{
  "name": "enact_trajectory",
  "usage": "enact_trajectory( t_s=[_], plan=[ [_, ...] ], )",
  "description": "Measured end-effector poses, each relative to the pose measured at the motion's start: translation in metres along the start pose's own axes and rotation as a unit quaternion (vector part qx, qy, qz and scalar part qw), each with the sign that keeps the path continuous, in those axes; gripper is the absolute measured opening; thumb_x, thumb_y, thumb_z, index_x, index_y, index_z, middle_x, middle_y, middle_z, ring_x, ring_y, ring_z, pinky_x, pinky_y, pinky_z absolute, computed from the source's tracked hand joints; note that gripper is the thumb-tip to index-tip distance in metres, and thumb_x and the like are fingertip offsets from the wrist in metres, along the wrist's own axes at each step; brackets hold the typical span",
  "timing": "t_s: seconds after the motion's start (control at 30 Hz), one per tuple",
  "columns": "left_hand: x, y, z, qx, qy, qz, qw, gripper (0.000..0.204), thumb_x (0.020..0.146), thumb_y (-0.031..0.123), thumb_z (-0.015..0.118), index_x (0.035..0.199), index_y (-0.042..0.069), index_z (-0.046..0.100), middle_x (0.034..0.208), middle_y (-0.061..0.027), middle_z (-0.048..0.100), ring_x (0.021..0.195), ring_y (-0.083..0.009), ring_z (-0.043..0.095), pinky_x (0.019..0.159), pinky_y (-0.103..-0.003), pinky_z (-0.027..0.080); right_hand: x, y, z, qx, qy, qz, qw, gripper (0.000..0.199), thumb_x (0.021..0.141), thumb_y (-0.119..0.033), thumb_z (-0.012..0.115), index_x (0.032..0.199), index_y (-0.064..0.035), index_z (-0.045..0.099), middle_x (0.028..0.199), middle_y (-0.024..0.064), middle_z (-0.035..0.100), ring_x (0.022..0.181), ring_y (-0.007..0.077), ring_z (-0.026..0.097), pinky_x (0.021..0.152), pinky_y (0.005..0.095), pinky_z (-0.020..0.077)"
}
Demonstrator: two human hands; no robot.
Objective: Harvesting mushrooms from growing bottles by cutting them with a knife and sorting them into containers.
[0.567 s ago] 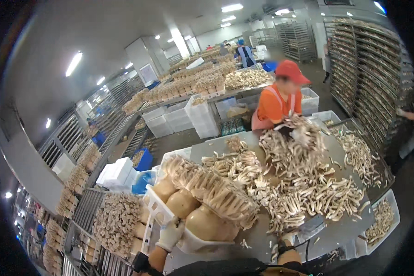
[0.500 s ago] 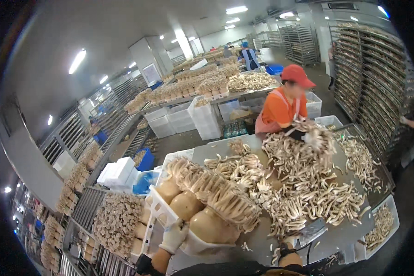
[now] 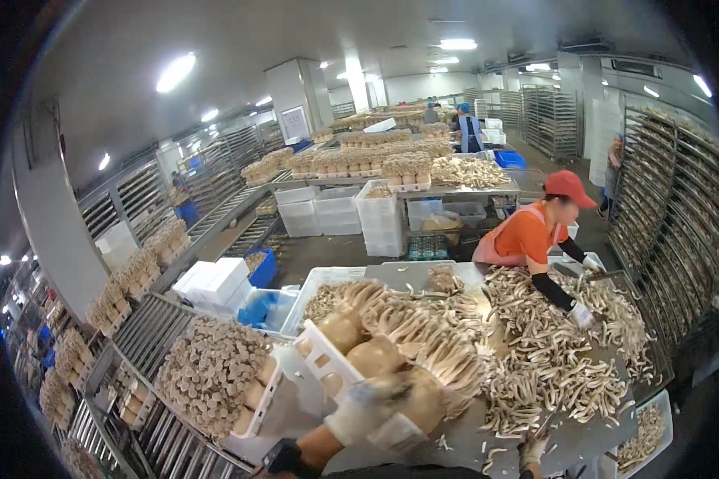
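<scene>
A white plastic crate (image 3: pixel 326 359) lies tipped toward the right on the metal table. It holds round tan bottles (image 3: pixel 375 357) with long clusters of pale mushrooms (image 3: pixel 423 319) growing out of them. My left hand (image 3: pixel 358 415), in a white glove, is at the crate's near side against the closest bottle; motion smears its fingers. Low on the right, by the table's front edge, my gloved right hand (image 3: pixel 533 449) is closed round a knife (image 3: pixel 546 423), whose blade shows only as a thin dark line. Loose mushrooms (image 3: pixel 543 391) lie heaped beyond it.
Across the table a co-worker (image 3: pixel 527 235) in orange reaches over the heap. At my left, another crate of mushrooms (image 3: pixel 212 375) stands on a roller conveyor (image 3: pixel 156 327). A white bin (image 3: pixel 651 435) with mushroom pieces sits below the table's right end. Tall racks (image 3: pixel 671 207) stand behind.
My view has swung right. The crate has tipped further, and my left hand has shifted across its near side, now blurred. The co-worker has gone from holding a bunch to reaching over the heap.
</scene>
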State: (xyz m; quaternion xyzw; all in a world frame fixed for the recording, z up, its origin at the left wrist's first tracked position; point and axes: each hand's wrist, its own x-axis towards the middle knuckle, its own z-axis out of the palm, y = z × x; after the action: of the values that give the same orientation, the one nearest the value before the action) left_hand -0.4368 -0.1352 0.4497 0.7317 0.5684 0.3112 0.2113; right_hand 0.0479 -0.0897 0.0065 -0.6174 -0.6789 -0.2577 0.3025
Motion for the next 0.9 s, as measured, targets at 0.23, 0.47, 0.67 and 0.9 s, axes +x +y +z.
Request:
enact_trajectory(
  t_s=[0.23, 0.47, 0.67, 0.9],
  plan=[
    [-0.022, 0.152, -0.023, -0.280, -0.316, 0.549, 0.721, 0.030, 0.085, 0.029, 0.052, 0.106, 0.009, 0.060, 0.109, -0.0150, 0.059, 0.101, -0.0283, 0.057, 0.084, -0.037, 0.045, 0.108, -0.125, -0.057, 0.560, -0.139, 0.386, 0.720, 0.060, 0.081, -0.019, 0.057, 0.133, -0.0044, 0.031, 0.111, 0.0158, 0.053, 0.106, 0.0236, 0.047, 0.090, 0.0386, 0.0384],
    [-0.059, 0.184, -0.026, -0.282, -0.319, 0.655, 0.625, 0.032, 0.085, 0.028, 0.051, 0.109, 0.008, 0.057, 0.112, -0.0143, 0.057, 0.103, -0.0281, 0.056, 0.085, -0.039, 0.044, 0.247, -0.213, -0.151, 0.527, -0.164, 0.273, 0.788, 0.054, 0.081, -0.018, 0.057, 0.128, -0.0038, 0.035, 0.104, 0.0136, 0.053, 0.098, 0.0220, 0.048, 0.083, 0.0369, 0.0394],
    [-0.075, 0.171, -0.047, -0.271, -0.293, 0.684, 0.611, 0.034, 0.085, 0.027, 0.051, 0.113, 0.008, 0.054, 0.114, -0.0138, 0.055, 0.104, -0.0279, 0.055, 0.086, -0.040, 0.043, 0.286, -0.215, -0.219, 0.485, -0.139, 0.249, 0.827, 0.048, 0.081, -0.016, 0.058, 0.123, -0.0034, 0.038, 0.098, 0.0118, 0.054, 0.091, 0.0206, 0.049, 0.077, 0.0354, 0.0403],
    [-0.099, 0.188, -0.072, -0.231, -0.278, 0.744, 0.562, 0.037, 0.084, 0.027, 0.050, 0.116, 0.007, 0.051, 0.116, -0.0132, 0.053, 0.106, -0.0277, 0.053, 0.088, -0.042, 0.042, 0.258, -0.213, -0.283, 0.447, -0.126, 0.275, 0.842, 0.042, 0.081, -0.014, 0.058, 0.117, -0.0028, 0.042, 0.091, 0.0096, 0.054, 0.083, 0.0189, 0.050, 0.070, 0.0336, 0.0414]
  ],
)
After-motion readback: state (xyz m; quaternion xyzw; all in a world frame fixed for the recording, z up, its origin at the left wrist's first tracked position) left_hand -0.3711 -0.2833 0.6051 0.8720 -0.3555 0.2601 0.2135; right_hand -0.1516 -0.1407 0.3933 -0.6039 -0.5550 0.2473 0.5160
